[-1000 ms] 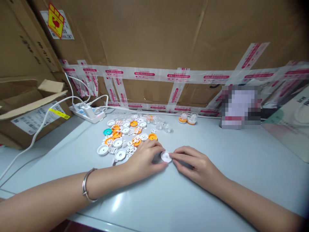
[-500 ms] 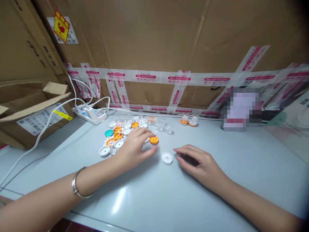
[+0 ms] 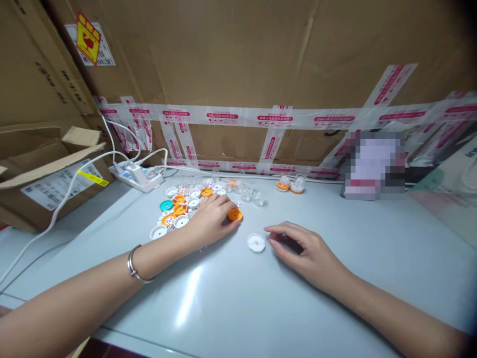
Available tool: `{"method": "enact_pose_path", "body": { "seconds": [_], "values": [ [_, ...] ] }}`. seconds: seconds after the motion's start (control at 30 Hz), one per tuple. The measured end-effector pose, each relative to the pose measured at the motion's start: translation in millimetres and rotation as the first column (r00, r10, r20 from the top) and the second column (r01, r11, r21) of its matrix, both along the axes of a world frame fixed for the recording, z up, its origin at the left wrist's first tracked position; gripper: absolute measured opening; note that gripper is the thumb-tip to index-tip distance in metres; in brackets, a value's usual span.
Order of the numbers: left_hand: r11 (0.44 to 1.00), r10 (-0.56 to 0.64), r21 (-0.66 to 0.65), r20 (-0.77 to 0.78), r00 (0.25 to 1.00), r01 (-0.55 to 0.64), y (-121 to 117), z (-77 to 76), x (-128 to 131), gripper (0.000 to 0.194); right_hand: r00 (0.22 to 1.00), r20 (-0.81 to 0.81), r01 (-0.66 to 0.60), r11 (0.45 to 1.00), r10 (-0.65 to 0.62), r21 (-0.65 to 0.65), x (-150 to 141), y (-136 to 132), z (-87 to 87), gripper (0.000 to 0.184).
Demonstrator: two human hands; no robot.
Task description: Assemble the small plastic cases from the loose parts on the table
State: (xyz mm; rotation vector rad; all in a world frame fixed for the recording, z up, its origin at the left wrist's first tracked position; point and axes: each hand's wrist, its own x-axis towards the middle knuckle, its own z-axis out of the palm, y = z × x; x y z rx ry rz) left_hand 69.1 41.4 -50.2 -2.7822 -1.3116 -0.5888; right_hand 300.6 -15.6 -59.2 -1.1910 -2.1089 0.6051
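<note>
On the smooth, pale grey tabletop [image 3: 372, 243], a round white disc [image 3: 256, 243] with a raised rim lies flat between the two hands, touched by neither. The right hand [image 3: 275, 236] curves just beside it, thumb and fingertips parted. The left hand [image 3: 234, 219], a rounded metal bangle [image 3: 133, 266] at its wrist, reaches over a scatter of hard plastic parts [image 3: 194, 202], its fingertips by a shallow orange cap [image 3: 234, 215]; whether they grip anything cannot be told. Shallow white and orange rings, openwork white pieces and a flat teal ring [image 3: 166, 205] make up the scatter, with glossy clear cups [image 3: 257, 198] behind. Two clear-topped round pieces [image 3: 289, 184] stand further right, near the creased, taped cardboard [image 3: 238, 59] that bounds the back. A power strip [image 3: 151, 185] and an open carton [image 3: 22, 211] edge the left; broad, level surface runs from the disc to the front edge and out past the right hand.
</note>
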Motion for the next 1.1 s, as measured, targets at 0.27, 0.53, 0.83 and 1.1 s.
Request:
{"method": "enact_pose_path", "body": {
  "seconds": [0.27,0.53,0.83,1.1],
  "values": [
    [0.978,-0.179,-0.043,0.351,0.919,0.207,-19.7,18.0,-2.6,0.031,1.0,-0.017,-0.006,1.0,0.006,-0.005,-0.1,0.5,0.0,0.02],
    [0.407,0.353,-0.641,0.768,0.535,0.651,-25.3,17.1,3.4,0.035,0.999,-0.037,0.018,0.999,-0.02,-0.039,-0.1,-0.2,2.6,0.02],
    [0.513,0.23,-0.662,0.72,0.655,0.547,-25.5,12.3,6.8,0.035,1.0,0.001,-0.004,0.998,0.004,-0.069,-1.3,3.3,1.4,0.032],
    [0.806,-0.093,-0.483,0.469,0.879,0.343,-29.8,7.3,12.2,0.032,0.993,0.118,-0.025,0.999,0.03,-0.044,-7.8,6.2,1.0,0.037]
  ]
}}
